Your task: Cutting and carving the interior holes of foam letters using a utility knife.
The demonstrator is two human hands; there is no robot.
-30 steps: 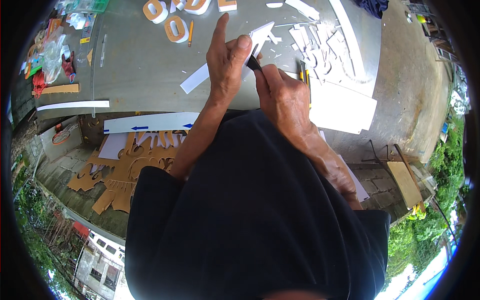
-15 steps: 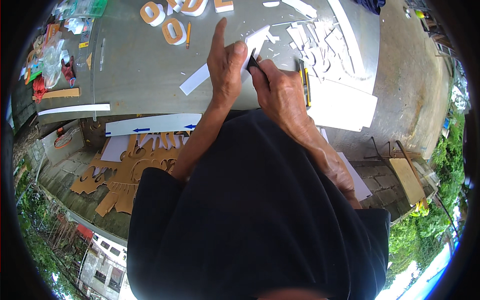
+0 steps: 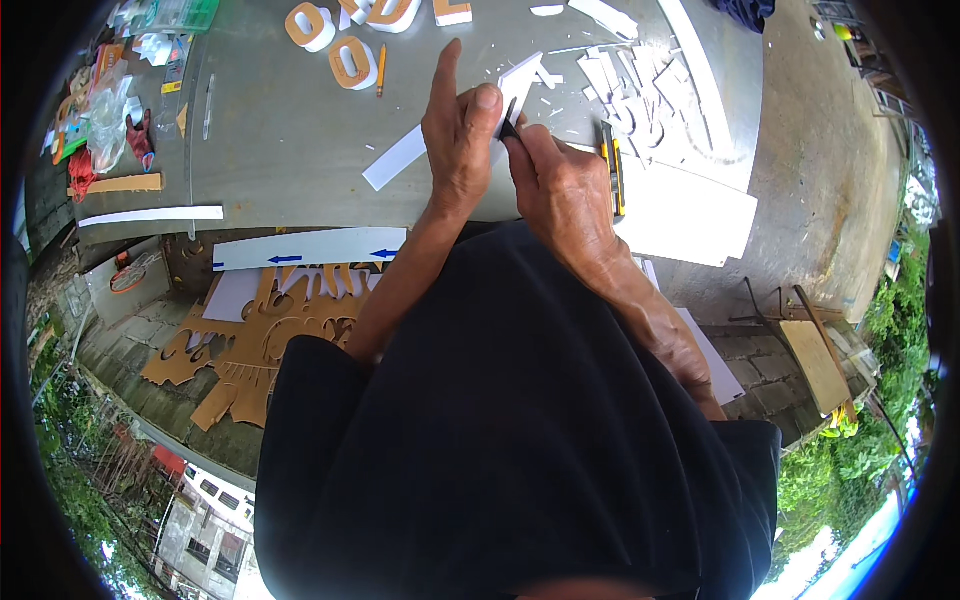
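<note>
Over the grey table (image 3: 280,150), right hand (image 3: 566,183) pinches a black tool (image 3: 509,131) against white piece (image 3: 521,77); left hand (image 3: 462,132) close, grip hidden, so a slip could nick it.

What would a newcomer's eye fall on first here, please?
Probably the right hand, over the table, holding a black tool at the white piece beside the left hand. Next come the white scraps, heaped right of the hands, and the tan-topped letters beyond the left hand.

A clear plastic bag (image 3: 106,110) lies far left — dark cloth (image 3: 743,10) at upper right, green foliage (image 3: 815,490) at lower right.
</note>
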